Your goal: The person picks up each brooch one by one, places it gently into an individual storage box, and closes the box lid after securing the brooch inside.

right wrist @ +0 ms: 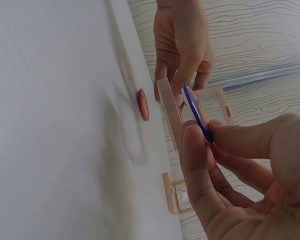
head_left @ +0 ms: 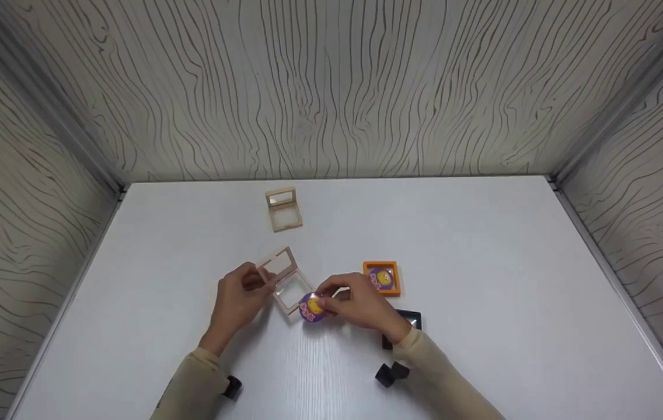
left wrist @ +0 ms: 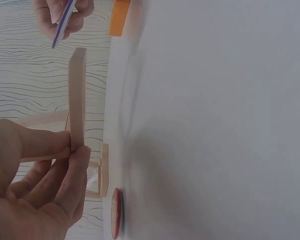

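My left hand [head_left: 248,290] pinches the raised lid of an open beige frame box [head_left: 286,281] at the table's middle. In the left wrist view, thumb and fingers [left wrist: 78,161] clamp the lid's edge [left wrist: 77,95]. My right hand [head_left: 350,303] pinches a round purple badge with a yellow figure [head_left: 311,307] just over the box's clear lower half. The right wrist view shows the badge [right wrist: 195,112] edge-on beside the beige frame [right wrist: 169,117], with my left hand [right wrist: 182,45] behind it.
A second open beige frame box [head_left: 283,209] stands farther back. An orange frame box [head_left: 382,278] holding a purple badge lies to the right. A black box [head_left: 408,319] shows by my right wrist. A red disc [left wrist: 116,212] lies near my left hand. Patterned walls enclose the white table [head_left: 483,262].
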A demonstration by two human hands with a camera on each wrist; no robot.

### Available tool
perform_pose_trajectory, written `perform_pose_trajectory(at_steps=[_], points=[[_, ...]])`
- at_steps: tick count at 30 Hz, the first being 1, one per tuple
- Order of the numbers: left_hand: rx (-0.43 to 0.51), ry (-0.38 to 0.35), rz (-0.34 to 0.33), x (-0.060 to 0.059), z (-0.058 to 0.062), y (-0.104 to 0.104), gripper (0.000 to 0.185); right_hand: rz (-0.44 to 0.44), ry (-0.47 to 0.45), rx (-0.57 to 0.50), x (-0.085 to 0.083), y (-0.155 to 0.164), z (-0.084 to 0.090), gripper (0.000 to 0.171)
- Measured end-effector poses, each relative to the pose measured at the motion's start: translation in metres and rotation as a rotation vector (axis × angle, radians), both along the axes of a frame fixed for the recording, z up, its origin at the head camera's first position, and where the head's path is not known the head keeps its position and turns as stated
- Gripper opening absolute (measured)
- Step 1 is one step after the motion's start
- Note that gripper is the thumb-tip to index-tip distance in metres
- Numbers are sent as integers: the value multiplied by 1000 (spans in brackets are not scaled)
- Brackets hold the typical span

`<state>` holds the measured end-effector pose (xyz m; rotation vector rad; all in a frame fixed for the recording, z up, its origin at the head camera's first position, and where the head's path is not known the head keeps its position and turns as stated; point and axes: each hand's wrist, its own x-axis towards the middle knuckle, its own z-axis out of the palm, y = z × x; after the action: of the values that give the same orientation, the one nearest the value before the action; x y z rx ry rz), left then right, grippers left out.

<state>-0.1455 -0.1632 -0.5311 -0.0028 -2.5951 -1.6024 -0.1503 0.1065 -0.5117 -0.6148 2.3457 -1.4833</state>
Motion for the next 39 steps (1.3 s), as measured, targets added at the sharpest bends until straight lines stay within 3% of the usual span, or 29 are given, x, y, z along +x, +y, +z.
perform_pose_trajectory(at_steps=[4,8,11,16,23,39], points=[[7,-20,-33,-2,-2,10,13,-10,15,12,-2,5,1,17],[3,11,-65,-5,-3,18,14,-19,11,-2,-5,10,4,17],[-10,20,-70,-6,-3,24,16,-40,-7,-5,-7,14,5,15],[-22,-28,-68,-6,-4,33,16,-88,-27,12,-10,19,7,14],[-8,-57,-75,-6,-6,42,14,-95,21,53,-11,21,9,16],[-7,-35,-131,-11,-10,58,13,-96,-16,44,-15,30,5,20]])
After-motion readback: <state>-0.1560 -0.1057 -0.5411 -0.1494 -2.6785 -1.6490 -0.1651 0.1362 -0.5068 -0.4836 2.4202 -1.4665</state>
